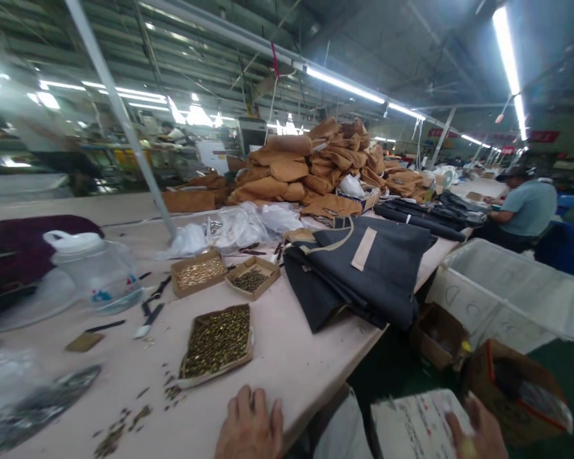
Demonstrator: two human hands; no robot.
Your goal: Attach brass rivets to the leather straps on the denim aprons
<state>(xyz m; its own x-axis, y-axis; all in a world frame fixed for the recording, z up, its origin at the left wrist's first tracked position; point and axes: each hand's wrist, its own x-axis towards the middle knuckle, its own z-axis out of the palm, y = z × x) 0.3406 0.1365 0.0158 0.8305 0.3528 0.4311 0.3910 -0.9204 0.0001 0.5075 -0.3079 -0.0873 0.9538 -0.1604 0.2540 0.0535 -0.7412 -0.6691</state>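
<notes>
My left hand (249,424) rests on the pale tabletop (277,357) near its front edge, fingers slightly spread and nothing in them. Just beyond it sits a tray of small brass-coloured pieces (217,341). My right hand (481,427), partly cut off at the lower right, is by a white printed box or stack (418,424), with thumb and fingers on its right side. Two smaller cardboard trays, one of copper-coloured pieces (199,274) and one of dark pieces (252,280), stand farther back. Folded dark fabric (363,268) lies at the table's right edge.
Brown fabric bundles (287,169) are piled at the back. A clear plastic jug (98,274) and a black-strapped tool lie left. Below the table's right side are open cardboard boxes (516,395) and a white bin (507,293). A person (530,204) sits at the far right.
</notes>
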